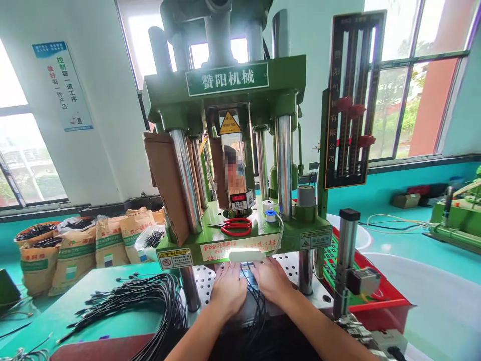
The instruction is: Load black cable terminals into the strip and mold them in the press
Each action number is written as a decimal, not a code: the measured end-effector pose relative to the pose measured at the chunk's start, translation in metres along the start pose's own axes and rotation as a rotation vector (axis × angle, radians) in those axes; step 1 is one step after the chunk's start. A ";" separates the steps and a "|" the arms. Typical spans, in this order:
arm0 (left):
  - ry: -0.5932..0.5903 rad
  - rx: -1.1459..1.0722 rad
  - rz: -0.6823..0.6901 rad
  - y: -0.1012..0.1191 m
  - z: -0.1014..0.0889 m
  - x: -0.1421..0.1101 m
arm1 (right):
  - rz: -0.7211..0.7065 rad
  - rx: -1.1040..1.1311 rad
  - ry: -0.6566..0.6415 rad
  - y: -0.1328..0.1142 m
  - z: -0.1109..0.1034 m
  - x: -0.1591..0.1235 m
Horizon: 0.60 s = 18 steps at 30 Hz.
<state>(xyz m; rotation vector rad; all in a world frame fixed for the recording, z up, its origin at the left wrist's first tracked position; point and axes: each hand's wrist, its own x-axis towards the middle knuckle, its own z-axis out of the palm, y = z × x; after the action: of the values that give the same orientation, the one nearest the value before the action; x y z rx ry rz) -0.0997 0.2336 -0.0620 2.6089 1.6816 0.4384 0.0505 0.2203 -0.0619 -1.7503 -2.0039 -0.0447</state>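
Note:
Both hands reach under the upper plate of a green press (pixel 240 240), at the metal mould (pixel 246 273) on its lower bed. My left hand (pixel 228 287) lies flat at the mould's left side, fingers stretched forward. My right hand (pixel 273 281) rests at the right side, its fingers stretched toward the middle. Fingertips are partly hidden beneath the plate and a bright lamp (pixel 246 254). Between the hands, a bundle of black cables (pixel 256 306) runs out of the mould toward me. I see nothing clearly gripped in either hand.
Red-handled cutters (pixel 236 226) and a blue-and-white spool (pixel 270 215) sit on the press plate. A thick bundle of black cables (pixel 161 296) lies on the green table at left. Beside the bed at right stand a post (pixel 345 260) and a red tray (pixel 391 298).

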 end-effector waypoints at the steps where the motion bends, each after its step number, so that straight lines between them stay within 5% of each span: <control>1: 0.003 0.004 -0.007 0.002 0.000 -0.001 | -0.026 0.002 0.002 -0.002 0.001 -0.002; 13: -0.001 -0.033 -0.093 0.011 0.009 0.011 | -0.067 0.089 -0.041 0.003 0.019 0.003; 18: 0.007 -0.053 -0.089 0.015 -0.010 0.013 | -0.039 0.201 0.017 0.003 0.019 0.017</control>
<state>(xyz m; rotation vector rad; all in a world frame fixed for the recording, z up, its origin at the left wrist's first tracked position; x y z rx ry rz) -0.0842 0.2373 -0.0471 2.4869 1.7546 0.4825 0.0461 0.2424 -0.0735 -1.5798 -1.9568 0.1249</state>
